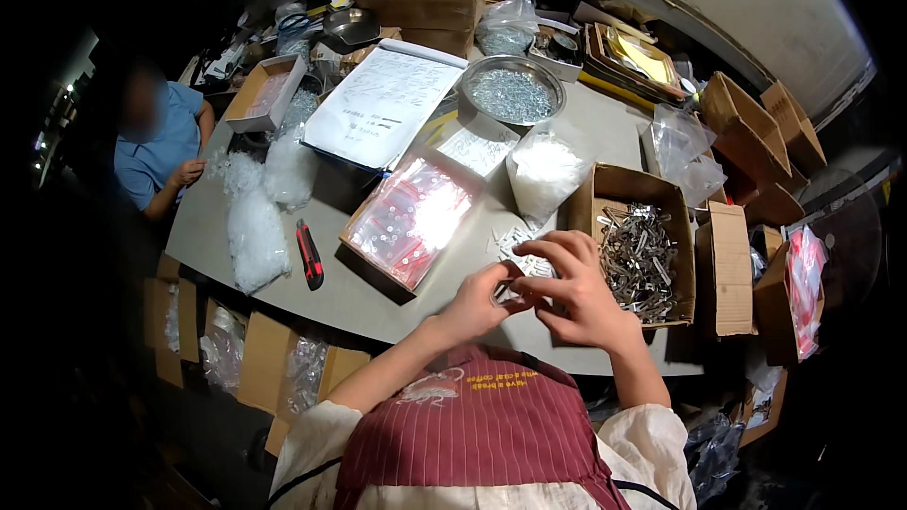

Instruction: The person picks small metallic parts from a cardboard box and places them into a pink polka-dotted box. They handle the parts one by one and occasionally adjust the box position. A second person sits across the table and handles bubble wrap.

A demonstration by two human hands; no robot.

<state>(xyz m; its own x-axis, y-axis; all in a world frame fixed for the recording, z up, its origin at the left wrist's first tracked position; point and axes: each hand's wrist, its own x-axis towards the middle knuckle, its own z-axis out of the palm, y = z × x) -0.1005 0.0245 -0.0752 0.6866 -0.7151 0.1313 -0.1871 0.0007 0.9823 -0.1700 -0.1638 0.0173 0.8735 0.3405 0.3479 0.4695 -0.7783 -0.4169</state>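
handwork on one small silvery piece (pixel 501 294) seems the step: it sits between the hands, over the near side of the grey table (pixel 609 127). the left hand (pixel 472 308) pinches it; the right hand (pixel 588 300) curls in with fingertips close, though whether they grip it i cannot tell. small white pieces (pixel 511 242) lie just beyond; silvery metal clips (pixel 642 260) fill a brown cardboard box (pixel 642 185) to the right. next likely calls for steady holding and fine fingertip alignment.
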